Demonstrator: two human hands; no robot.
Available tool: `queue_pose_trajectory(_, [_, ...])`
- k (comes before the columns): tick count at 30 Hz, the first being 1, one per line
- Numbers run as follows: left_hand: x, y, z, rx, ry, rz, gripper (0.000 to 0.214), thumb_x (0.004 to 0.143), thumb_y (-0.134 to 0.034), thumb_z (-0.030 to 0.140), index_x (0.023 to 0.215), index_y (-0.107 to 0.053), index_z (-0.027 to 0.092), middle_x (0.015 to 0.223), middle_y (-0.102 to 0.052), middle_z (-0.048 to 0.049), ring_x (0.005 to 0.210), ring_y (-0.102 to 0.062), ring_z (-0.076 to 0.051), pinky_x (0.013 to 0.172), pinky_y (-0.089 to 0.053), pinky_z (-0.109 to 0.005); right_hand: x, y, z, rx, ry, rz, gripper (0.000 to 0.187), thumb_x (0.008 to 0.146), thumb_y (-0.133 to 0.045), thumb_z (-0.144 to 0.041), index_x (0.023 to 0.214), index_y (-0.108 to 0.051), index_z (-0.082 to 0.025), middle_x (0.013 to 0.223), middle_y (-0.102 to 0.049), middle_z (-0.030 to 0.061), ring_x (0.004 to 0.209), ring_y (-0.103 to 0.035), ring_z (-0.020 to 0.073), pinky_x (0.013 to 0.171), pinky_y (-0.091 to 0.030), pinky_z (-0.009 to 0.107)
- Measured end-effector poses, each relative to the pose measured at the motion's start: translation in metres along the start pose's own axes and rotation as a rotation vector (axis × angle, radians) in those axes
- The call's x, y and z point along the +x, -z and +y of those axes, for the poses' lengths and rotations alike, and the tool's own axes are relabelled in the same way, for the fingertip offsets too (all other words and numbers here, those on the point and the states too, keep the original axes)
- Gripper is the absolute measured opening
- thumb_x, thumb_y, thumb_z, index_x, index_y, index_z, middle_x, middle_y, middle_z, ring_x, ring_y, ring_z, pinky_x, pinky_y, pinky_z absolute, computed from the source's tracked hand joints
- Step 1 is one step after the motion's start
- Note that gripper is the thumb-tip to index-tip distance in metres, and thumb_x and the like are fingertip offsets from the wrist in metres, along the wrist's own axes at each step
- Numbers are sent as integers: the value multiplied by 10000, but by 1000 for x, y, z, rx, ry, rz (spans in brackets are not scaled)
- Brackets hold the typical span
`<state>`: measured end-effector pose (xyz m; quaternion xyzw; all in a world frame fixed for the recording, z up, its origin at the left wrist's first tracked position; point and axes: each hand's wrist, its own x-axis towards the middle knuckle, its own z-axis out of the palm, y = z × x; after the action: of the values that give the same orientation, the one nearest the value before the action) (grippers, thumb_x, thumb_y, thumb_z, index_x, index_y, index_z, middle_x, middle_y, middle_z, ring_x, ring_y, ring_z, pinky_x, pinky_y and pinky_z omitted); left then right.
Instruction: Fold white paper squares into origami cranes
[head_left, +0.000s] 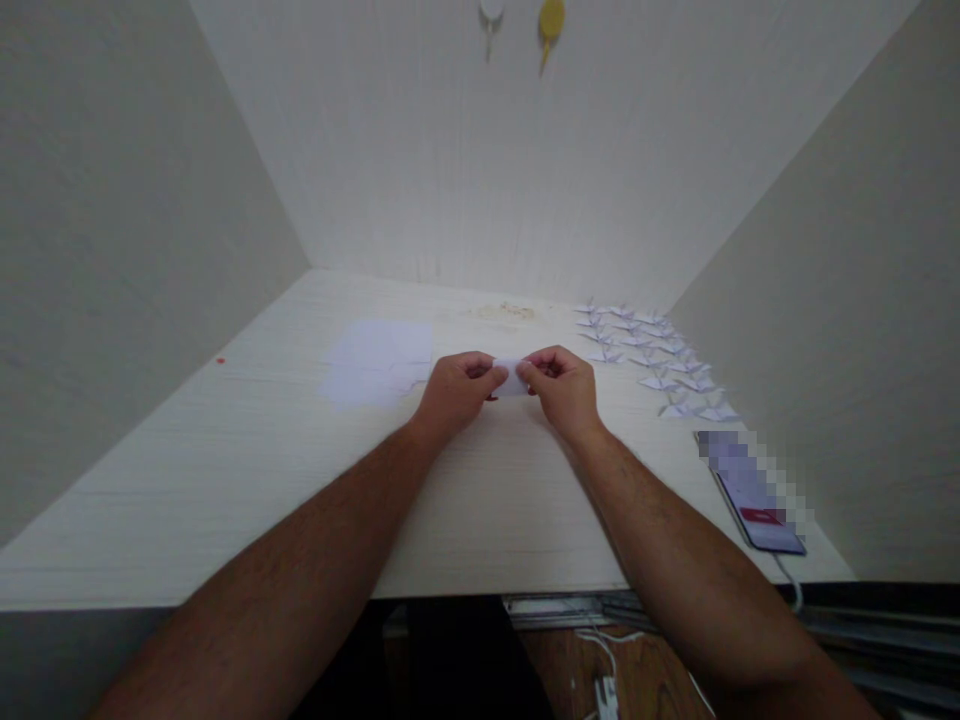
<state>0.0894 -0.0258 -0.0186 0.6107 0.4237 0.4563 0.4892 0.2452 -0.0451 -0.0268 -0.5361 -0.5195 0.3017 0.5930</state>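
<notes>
A small white piece of paper (511,380), seemingly folded, is held between both hands above the middle of the table. My left hand (463,388) pinches its left side, thumb on the near face. On the right side, my right hand (562,385) grips it the same way, fingers curled behind. Left of the hands lie flat white paper sheets (375,355). Several folded paper cranes (643,340) stand in rows at the back right.
A phone (754,490) with a white cable (789,575) lies near the right wall. The pale table (247,480) is enclosed by walls on three sides. A white hook (491,12) and a yellow hook (552,20) hang on the back wall. A power strip (606,697) is below.
</notes>
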Motion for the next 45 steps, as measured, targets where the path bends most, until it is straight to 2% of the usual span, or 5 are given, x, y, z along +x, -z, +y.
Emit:
queue_pose_trajectory(7, [-2,2,6,62,18,72,180,726,-696,313,663,-669,146,555,-613,5,505,-544,-100,487,-420,-209,-1,-1,-2,15,14,-1,165,669,-734,-288,701,-611,-184,573,-586,-39,508,-504,94,491,-403,228])
queue_pose_trajectory(14, [-1,2,2,16,26,67,209,693,-739,341,706,-691,138,607,-649,-16,534,-572,-114,515,-443,-227,0,-2,1,108,0,-16,217,633,-754,-280,742,-584,-197,605,-577,-52,528,-512,91,508,-420,230])
queue_pose_trajectory(27, [-1,2,-4,-256,87,-86,312,633,-826,364,851,-735,160,756,-731,-55,647,-645,-146,632,-495,-269,-1,-2,-1,261,-36,-112,230,619,-768,-233,769,-597,-202,590,-594,-63,503,-528,85,501,-436,233])
queue_pose_trajectory(33, [-2,0,0,-226,85,-42,286,601,-845,373,757,-736,159,713,-719,-51,630,-627,-144,622,-481,-270,-3,-4,-1,279,-7,-107,217,616,-782,-224,737,-602,-203,602,-592,-59,517,-514,81,499,-425,228])
queue_pose_trajectory(45, [1,-6,-4,-403,145,44,239,561,-835,323,635,-675,162,631,-647,-8,553,-538,-102,559,-421,-249,-2,-6,-4,262,-32,-60,250,608,-773,-262,725,-559,-212,611,-569,-65,533,-497,83,521,-427,234])
